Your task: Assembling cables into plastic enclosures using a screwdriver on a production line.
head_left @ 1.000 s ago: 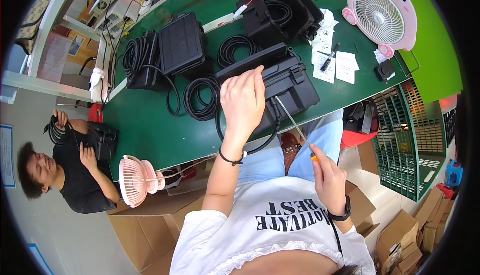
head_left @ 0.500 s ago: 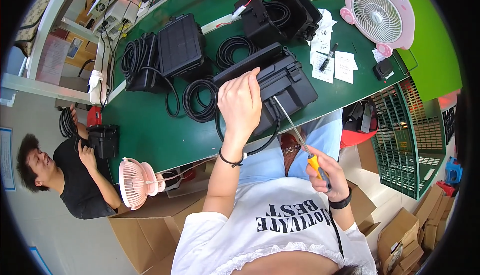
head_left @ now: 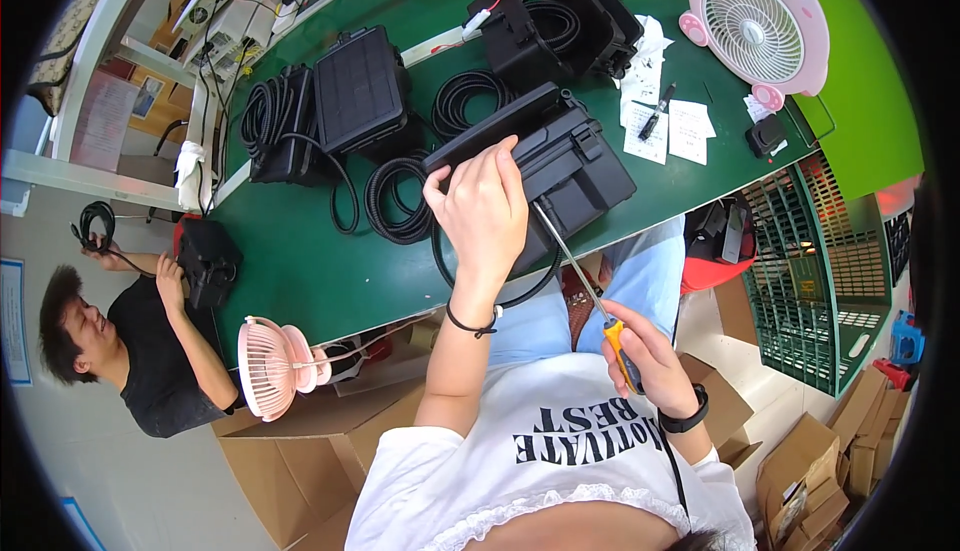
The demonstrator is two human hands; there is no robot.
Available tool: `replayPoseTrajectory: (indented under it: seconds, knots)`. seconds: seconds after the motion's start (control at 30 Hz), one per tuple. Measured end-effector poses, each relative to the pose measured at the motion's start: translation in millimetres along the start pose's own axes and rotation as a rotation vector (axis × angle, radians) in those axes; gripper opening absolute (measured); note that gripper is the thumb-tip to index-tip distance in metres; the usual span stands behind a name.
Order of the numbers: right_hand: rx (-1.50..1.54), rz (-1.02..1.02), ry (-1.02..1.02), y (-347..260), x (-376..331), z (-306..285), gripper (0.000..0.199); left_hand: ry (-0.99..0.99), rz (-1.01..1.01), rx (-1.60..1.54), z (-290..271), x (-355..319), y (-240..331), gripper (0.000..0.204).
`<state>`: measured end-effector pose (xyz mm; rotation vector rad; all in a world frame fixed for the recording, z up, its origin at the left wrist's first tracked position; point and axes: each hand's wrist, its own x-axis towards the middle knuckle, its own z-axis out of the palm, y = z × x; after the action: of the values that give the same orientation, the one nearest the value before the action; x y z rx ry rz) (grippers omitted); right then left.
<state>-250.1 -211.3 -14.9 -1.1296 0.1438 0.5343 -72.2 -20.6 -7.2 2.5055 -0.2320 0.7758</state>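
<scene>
A black plastic box with a raised lid lies near the table's front edge. My left hand is closed over its left part, fingers bent across the edge by the lid. In my right hand is a screwdriver with a yellow and dark handle, gripped with the fingers round it. Its long metal shaft slants up and left to the box's near side, where the tip meets it close to the cable; the exact contact spot is too small to make out. A black corrugated cable curves below the box.
Coiled black cables and more black boxes stand at left and behind. Paper slips, a pen and a pink fan are at right. A green crate stands beyond the table. At left a co-worker handles a cable.
The screwdriver and my right hand have shifted slightly left, the tip moving along the box's near side. My left thumb has spread outward. The co-worker's hands and cable have moved.
</scene>
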Motion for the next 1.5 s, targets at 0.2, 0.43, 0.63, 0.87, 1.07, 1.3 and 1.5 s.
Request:
replayPoseTrajectory:
  seconds: [0.2,0.43,0.63,0.87,1.07,1.3,1.5]
  knots:
    - [-0.253,-0.060,0.055,3,0,5,0.043,0.004,0.017,-0.012,1,-3,0,0.024]
    - [-0.531,-0.150,0.084,4,5,9,0.045,0.027,0.033,-0.044,0,-3,-2,0.024]
    - [0.680,0.239,-0.249,5,15,-16,0.052,0.011,0.005,-0.073,-5,-1,-5,0.023]
    - [-0.037,0.075,-0.274,1,7,-29,0.055,0.056,0.044,-0.104,-14,-15,-15,0.028]
    - [0.000,-0.591,0.299,-23,36,-59,0.034,0.165,0.122,-0.152,-21,-38,-15,0.021]
    - [-0.026,-0.639,0.497,-28,97,-54,0.034,0.258,0.363,-0.133,-11,-90,10,0.033]
    - [-0.068,-0.621,0.499,-10,109,-78,0.051,0.456,0.520,-0.466,-1,-107,-9,0.040]
